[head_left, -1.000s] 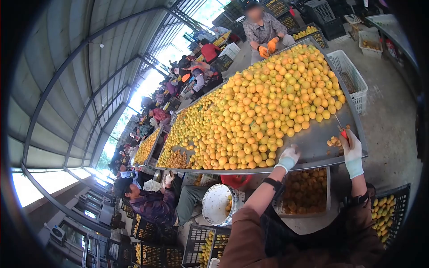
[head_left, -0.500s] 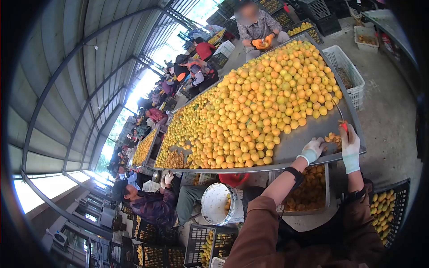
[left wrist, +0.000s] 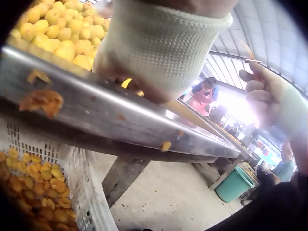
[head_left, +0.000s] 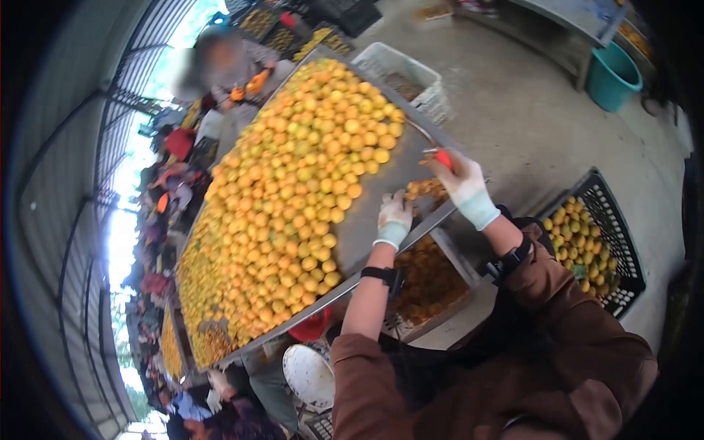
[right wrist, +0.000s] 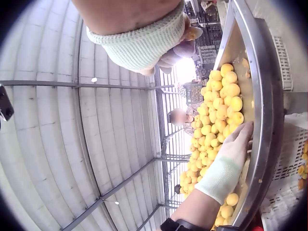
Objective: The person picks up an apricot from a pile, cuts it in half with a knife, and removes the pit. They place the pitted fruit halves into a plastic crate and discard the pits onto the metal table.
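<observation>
Heaped apricots (head_left: 286,198) cover most of a sloping metal table (head_left: 374,213). My gloved right hand (head_left: 462,187) grips a red-handled tool (head_left: 442,158) over the table's right end; a thin, curved metal part reaches from it toward the fruit. Beside a small pile of orange fruit pieces (head_left: 425,189), my gloved left hand (head_left: 396,216) is low over the metal, fingers extended. The right wrist view shows that left hand (right wrist: 236,149) reaching in over the raised rim. In the left wrist view its fingertips are mostly hidden behind the cuff and rim.
Below the near edge stands a white crate (left wrist: 91,192) of halved apricots. A black crate (head_left: 627,246) with yellow fruit is at my right. Beyond the table are a white basket (head_left: 433,103) and a teal bucket (head_left: 612,81). A person wearing orange gloves (head_left: 257,82) sits at the far side.
The head view has swung right, bringing the teal bucket in. My left hand has moved along the table toward the small pile of pieces. The right hand keeps hold of the red-handled tool.
</observation>
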